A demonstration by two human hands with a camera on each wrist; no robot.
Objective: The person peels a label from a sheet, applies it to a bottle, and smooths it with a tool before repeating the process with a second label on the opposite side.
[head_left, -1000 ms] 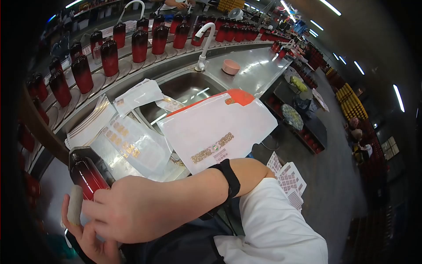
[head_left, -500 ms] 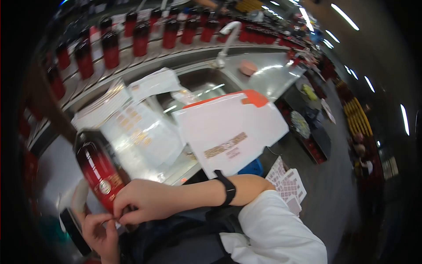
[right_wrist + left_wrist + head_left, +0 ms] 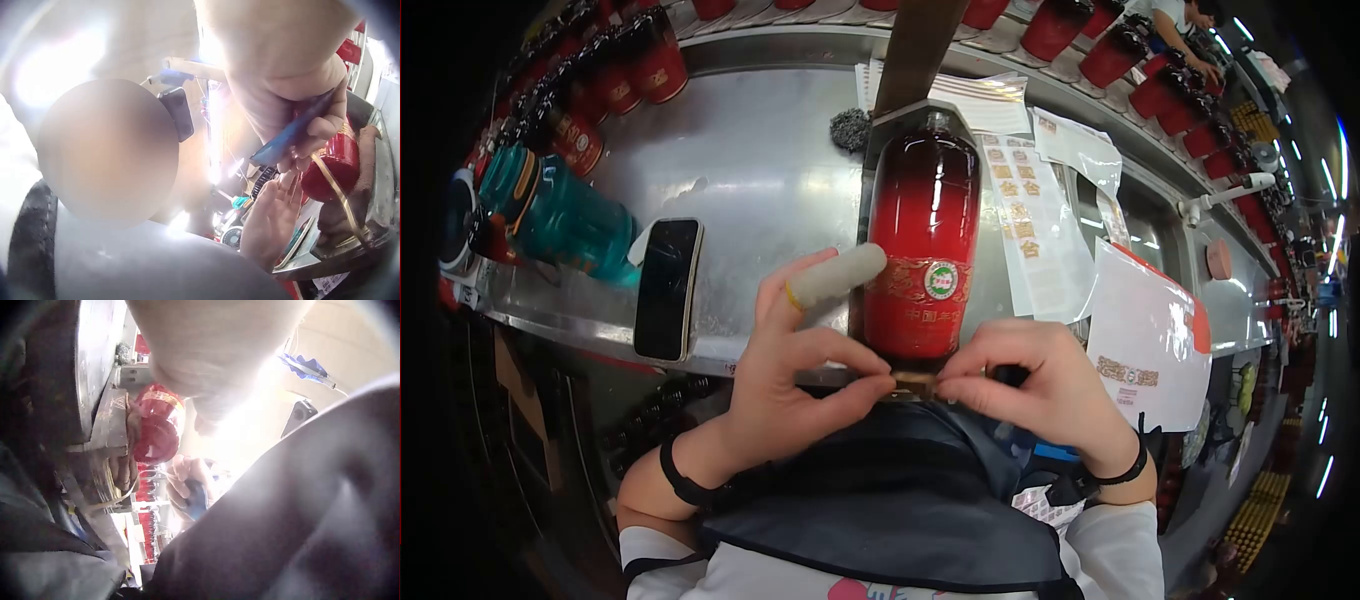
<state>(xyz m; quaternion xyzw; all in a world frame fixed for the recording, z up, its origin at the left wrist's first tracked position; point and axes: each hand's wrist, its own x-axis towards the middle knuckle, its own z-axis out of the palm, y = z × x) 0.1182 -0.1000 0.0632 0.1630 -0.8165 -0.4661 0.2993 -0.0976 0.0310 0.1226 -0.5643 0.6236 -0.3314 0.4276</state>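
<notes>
A red bottle (image 3: 925, 220), black toward its neck, lies in a holder with its base toward me. A gold-patterned decal band (image 3: 910, 275) with a round green-and-white emblem crosses its lower part. Just below the base, my left hand (image 3: 785, 390) pinches one end of a narrow gold decal strip (image 3: 916, 382) between thumb and finger. My right hand (image 3: 1040, 385) pinches the other end. A pale finger cot (image 3: 840, 275) covers one raised left finger. In the right wrist view, a flat blue scraper-like piece (image 3: 290, 134) is tucked in the right hand, and the strip hangs down.
Left on the metal table (image 3: 750, 150) lie a phone (image 3: 668, 290) and a teal water jug (image 3: 575, 215). A scouring pad (image 3: 850, 130) sits by the holder. Decal sheets (image 3: 1025, 220) and an orange-edged sheet (image 3: 1150, 330) lie right, near the faucet (image 3: 1230, 195). Finished-looking bottles (image 3: 655, 60) stand behind.
The head view has swung left, bringing the bottle to the middle. The right hand first hid the bottle's lower part; now the hands are apart, one at each end of the strip.
</notes>
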